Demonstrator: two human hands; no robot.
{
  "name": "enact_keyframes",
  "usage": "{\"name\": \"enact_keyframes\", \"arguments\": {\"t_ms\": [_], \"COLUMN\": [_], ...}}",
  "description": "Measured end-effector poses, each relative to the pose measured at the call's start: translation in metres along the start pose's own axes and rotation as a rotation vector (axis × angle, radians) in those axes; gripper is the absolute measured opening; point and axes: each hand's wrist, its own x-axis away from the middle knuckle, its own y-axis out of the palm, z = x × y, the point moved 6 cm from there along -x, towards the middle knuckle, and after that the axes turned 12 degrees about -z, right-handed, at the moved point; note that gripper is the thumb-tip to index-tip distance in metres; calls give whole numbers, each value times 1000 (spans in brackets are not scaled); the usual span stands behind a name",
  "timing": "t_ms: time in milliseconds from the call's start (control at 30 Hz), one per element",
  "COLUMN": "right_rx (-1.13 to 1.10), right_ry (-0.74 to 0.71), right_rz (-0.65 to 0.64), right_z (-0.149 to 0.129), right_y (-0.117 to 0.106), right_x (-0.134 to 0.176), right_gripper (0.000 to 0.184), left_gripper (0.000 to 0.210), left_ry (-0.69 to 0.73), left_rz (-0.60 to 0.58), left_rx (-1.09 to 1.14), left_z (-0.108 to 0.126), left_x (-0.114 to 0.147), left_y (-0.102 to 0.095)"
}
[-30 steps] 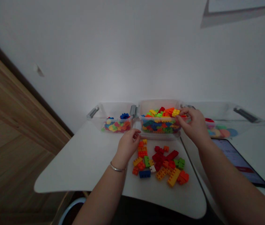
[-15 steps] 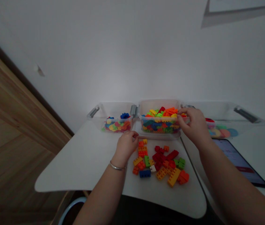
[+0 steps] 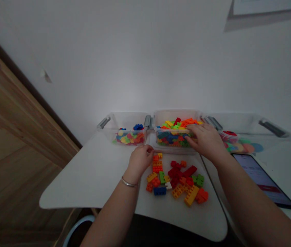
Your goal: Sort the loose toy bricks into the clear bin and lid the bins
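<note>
My left hand (image 3: 140,160), a bracelet on its wrist, rests near the tabletop with its fingers curled in. Whatever it may hold is hidden. Just right of its fingertips stands a short stack of orange and yellow building bricks (image 3: 157,166). My right hand (image 3: 205,139) reaches over the front right corner of a clear plastic box (image 3: 176,150) full of coloured bricks. Its thumb and fingers are apart, with no brick visible between them. Loose red bricks (image 3: 177,173), orange bricks (image 3: 192,195), green bricks (image 3: 199,180) and a blue brick (image 3: 159,191) lie in front of the box.
To the left is another clear box (image 3: 118,120) with small coloured pieces. A wider clear box (image 3: 238,118) with round flat pieces stands at the right, behind a tablet (image 3: 263,180). The wall (image 3: 145,61) rises directly behind the boxes. A seam crosses the tabletop (image 3: 83,178) right of the bricks.
My right hand has moved left and slightly down, from the middle box's right end to across its front right corner. My left hand stays nearly in place. The view has shifted slightly.
</note>
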Motion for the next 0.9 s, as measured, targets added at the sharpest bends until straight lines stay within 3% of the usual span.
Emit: {"name": "enact_keyframes", "arguments": {"t_ms": [167, 367, 500, 667, 767, 900], "right_rx": [-70, -340, -571, -506, -466, -418], "right_ry": [-30, -37, -146, -281, -349, -302], "right_rz": [69, 256, -3, -356, -446, -469], "right_z": [-1, -16, -43, -77, -92, -94], "right_y": [-6, -39, -31, 13, 35, 47], "right_x": [2, 10, 9, 9, 11, 12], "right_gripper": [33, 22, 18, 31, 39, 42], "left_gripper": [22, 25, 25, 25, 26, 28], "left_ry": [-38, -109, -117, -69, -17, -4], "left_rz": [-14, -10, -12, -25, 0, 4], "left_rx": [-42, -192, -221, -188, -146, -125], "left_z": [1, 2, 2, 1, 2, 1], "left_x": [2, 7, 7, 5, 4, 1], "left_y": [-2, -7, -5, 0, 2, 8]}}
